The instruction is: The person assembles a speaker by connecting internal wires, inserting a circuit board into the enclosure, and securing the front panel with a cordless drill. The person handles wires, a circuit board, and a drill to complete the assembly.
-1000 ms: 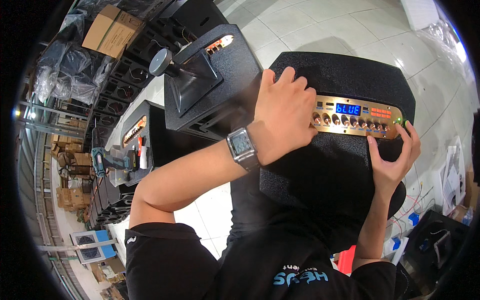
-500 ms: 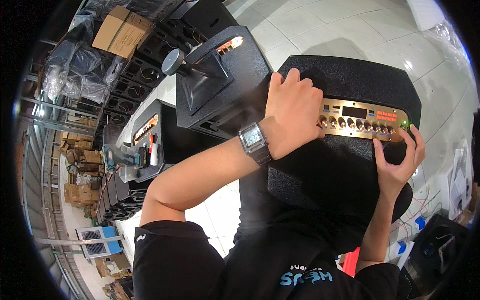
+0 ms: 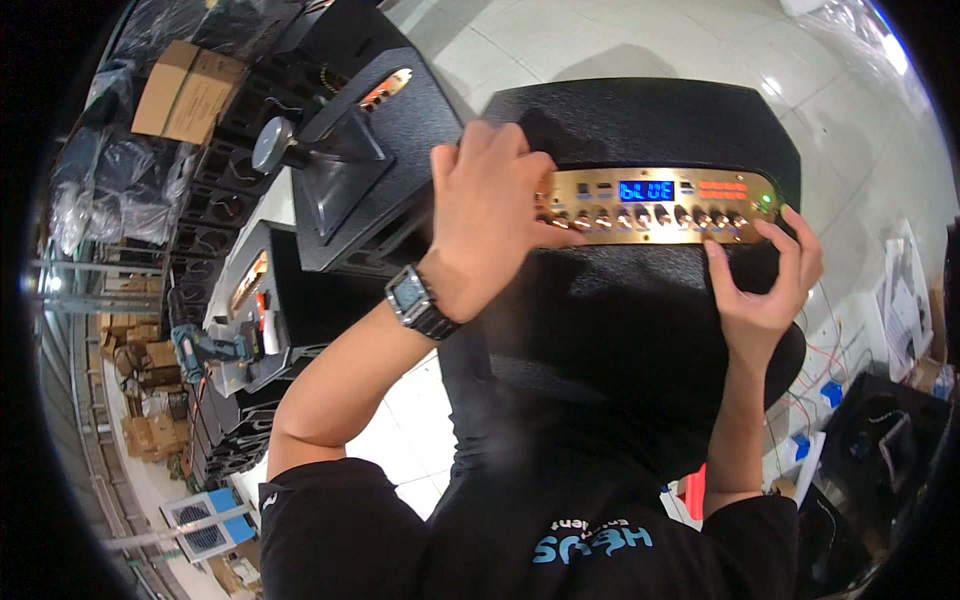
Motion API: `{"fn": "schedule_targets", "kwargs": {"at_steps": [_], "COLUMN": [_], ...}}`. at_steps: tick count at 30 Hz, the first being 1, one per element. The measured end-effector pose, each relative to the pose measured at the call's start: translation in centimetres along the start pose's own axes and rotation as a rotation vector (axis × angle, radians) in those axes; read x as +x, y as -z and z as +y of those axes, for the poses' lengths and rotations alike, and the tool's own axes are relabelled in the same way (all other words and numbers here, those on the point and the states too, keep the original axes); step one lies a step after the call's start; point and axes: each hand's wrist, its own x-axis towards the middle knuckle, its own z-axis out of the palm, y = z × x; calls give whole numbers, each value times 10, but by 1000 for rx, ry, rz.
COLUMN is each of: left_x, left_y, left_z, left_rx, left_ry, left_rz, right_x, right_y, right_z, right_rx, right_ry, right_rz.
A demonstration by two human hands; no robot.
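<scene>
A gold control panel [image 3: 630,238] with a row of knobs, a lit blue display [image 3: 647,191] and a green light is set in a large black speaker cabinet [image 3: 650,125]. Over the panel's left end, my left hand [image 3: 488,205] has its fingers bent down and its thumb on the panel's near edge. What those fingers close on is hidden beneath the hand. At the right end, my right hand [image 3: 765,290] has thumb and fingers spread, touching the panel around the last knobs. A digital watch [image 3: 412,298] is on my left wrist.
Left of this cabinet stands another speaker cabinet [image 3: 425,120] with a black horn [image 3: 345,170] on it. A cordless drill [image 3: 210,350] lies farther left. There are a cardboard box [image 3: 185,95], a blue-sided unit [image 3: 210,522], and loose wires [image 3: 825,355] at the right.
The panel's dark display is now lit blue. The whole view has shifted, so cabinet and panel sit farther left and more level. Both hands stay at the panel's ends.
</scene>
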Motion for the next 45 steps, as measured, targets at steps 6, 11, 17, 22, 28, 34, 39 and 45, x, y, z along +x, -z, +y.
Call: {"fn": "schedule_targets", "kwargs": {"at_steps": [6,11,17,22,28,34,39,45], "left_x": [-5,-11,-17,-26,-17,-38,-33,20], "left_y": [-14,-24,-39,-48,-51,-65,-88,-79], "left_z": [-3,-6,-10,-11,-5,-45,-57,-62], "left_rx": [-176,-278,-242,-131,-149,-853,-1441,-563], "left_ry": [54,-30,-54,-30,152,313,462,129], "left_rz": [98,286,317,321,379,278,157,507], "right_x": [3,3,3,4,6,6,10,45], "right_y": [-2,-2,-3,-3,-7,-4,-19,-46], "right_z": [6,8,8,8,11,19,44,41], "right_rx": [15,4,4,-2,13,40,-41,-130], "right_ry": [-13,10,33,43,1,-105,-178,-178], "right_rz": [-8,-25,-18,-31,59,147,93,49]}}
